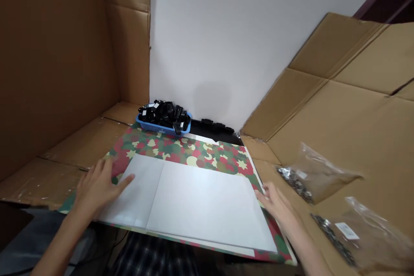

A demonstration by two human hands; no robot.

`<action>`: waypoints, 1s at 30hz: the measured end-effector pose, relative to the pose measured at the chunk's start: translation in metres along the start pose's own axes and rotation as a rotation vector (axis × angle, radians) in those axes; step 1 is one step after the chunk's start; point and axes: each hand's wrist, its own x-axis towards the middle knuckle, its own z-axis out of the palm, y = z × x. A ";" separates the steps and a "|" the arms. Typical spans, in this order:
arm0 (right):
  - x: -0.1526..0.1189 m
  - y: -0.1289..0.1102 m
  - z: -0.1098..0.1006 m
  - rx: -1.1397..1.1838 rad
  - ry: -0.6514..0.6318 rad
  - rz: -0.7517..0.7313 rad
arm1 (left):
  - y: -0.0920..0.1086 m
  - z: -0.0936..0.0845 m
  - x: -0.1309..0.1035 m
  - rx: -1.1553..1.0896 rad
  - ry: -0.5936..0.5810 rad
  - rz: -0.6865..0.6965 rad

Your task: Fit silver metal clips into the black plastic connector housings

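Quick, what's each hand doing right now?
Left hand: open, thumb over the white sheet, grasping nothing visible.
Right hand: loosely curled by the patterned board's right edge; whether it grips cannot be told.

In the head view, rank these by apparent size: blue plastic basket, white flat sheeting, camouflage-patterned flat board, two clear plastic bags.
1. Camouflage-patterned flat board
2. White flat sheeting
3. Upper clear plastic bag and lower clear plastic bag: too alike to rank
4. Blue plastic basket
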 end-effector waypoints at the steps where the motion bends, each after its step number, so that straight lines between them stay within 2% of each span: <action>1: 0.011 -0.028 0.008 -0.012 -0.021 -0.105 | 0.009 -0.005 0.009 -0.014 0.041 0.031; 4: 0.050 -0.129 0.053 -0.159 -0.170 -0.424 | 0.046 -0.012 0.052 -0.071 0.215 0.162; 5: 0.062 -0.162 0.073 -0.173 -0.194 -0.476 | 0.058 -0.013 0.069 -0.114 0.258 0.177; 7: 0.082 -0.214 0.112 -0.178 -0.212 -0.524 | 0.075 -0.010 0.104 -0.130 0.226 0.151; 9: 0.096 -0.243 0.142 -0.174 -0.231 -0.539 | 0.081 -0.004 0.137 -0.103 0.169 0.127; 11: 0.105 -0.249 0.161 -0.156 -0.237 -0.543 | 0.077 0.004 0.167 -0.080 0.137 0.099; 13: 0.112 -0.242 0.167 -0.119 -0.237 -0.539 | 0.068 0.015 0.191 -0.069 0.121 0.055; 16: 0.123 -0.230 0.163 -0.036 -0.224 -0.502 | 0.058 0.036 0.219 -0.058 0.086 0.014; 18: 0.138 -0.231 0.157 0.024 -0.188 -0.457 | 0.057 0.049 0.230 -0.052 0.061 0.024; 21: 0.168 -0.250 0.158 0.084 -0.122 -0.388 | 0.060 0.065 0.235 -0.045 0.060 0.050; 24: 0.195 -0.274 0.172 0.100 -0.094 -0.335 | 0.062 0.074 0.232 -0.055 0.090 0.057; 27: 0.206 -0.288 0.189 0.105 -0.115 -0.330 | 0.061 0.075 0.229 -0.094 0.100 0.060; 30: 0.207 -0.291 0.196 0.130 -0.136 -0.355 | 0.057 0.071 0.232 -0.172 0.088 0.056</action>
